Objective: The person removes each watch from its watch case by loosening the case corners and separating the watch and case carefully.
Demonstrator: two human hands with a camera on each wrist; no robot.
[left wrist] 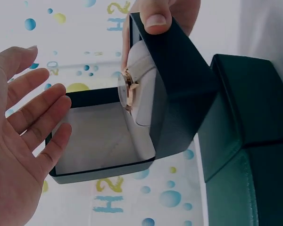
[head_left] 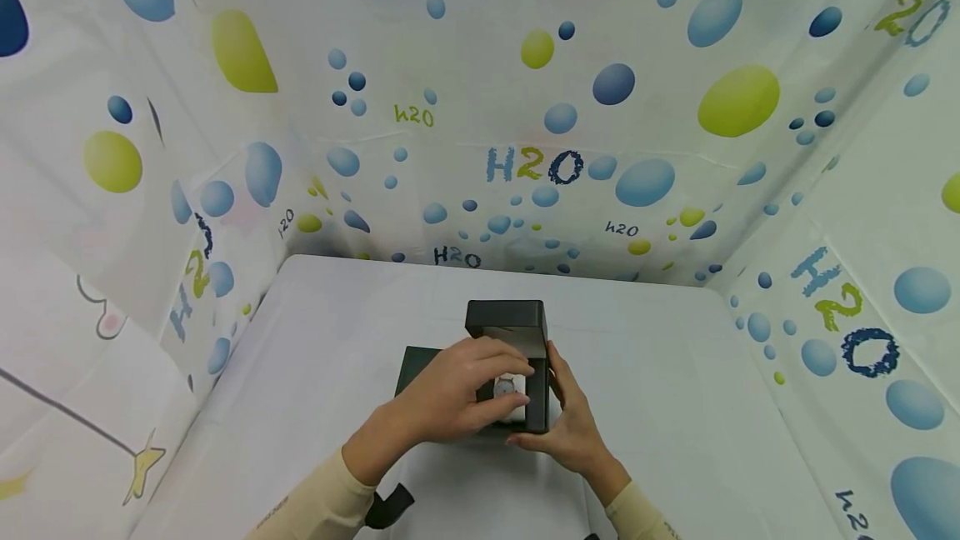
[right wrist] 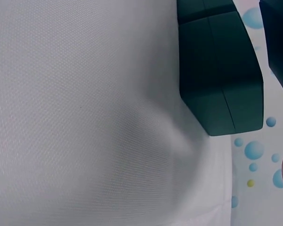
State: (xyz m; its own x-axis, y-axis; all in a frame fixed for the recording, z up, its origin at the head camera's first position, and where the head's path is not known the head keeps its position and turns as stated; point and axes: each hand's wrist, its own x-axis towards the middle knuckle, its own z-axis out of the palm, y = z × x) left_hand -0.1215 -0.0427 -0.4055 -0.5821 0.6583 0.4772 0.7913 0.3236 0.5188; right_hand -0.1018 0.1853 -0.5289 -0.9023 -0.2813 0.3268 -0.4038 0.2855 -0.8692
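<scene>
Fingers [left wrist: 40, 107] of the left hand [head_left: 461, 394] are nearly straight and a little apart from each other, and they hold nothing; the palm is turned to the opening of a black box [head_left: 537, 407]. In the left wrist view, a free space is seen between these fingertips and the watch [left wrist: 128, 92], but if they touch the edge of the lid [left wrist: 104, 170], I cannot tell. The right hand [head_left: 573, 436] grips the black box, with its thumb pressed on the near wall and its other fingers along the right side. The watch sits inside this box, wrapped around a pale cushion [left wrist: 145, 96]; its case has a rose-gold colour and its strap is light. The lid stands open at the far side, and its inside is pale grey. Just beside the black box, to its left in the head view, is a dark green box [head_left: 412, 367], which is partly hidden by the left hand and rests on the white table [head_left: 660, 407]. Both arms wear cream sleeves [head_left: 322, 498]. Behind the table hangs a white curtain [head_left: 480, 48], printed with blue and green drops and with the letters H2O.
</scene>
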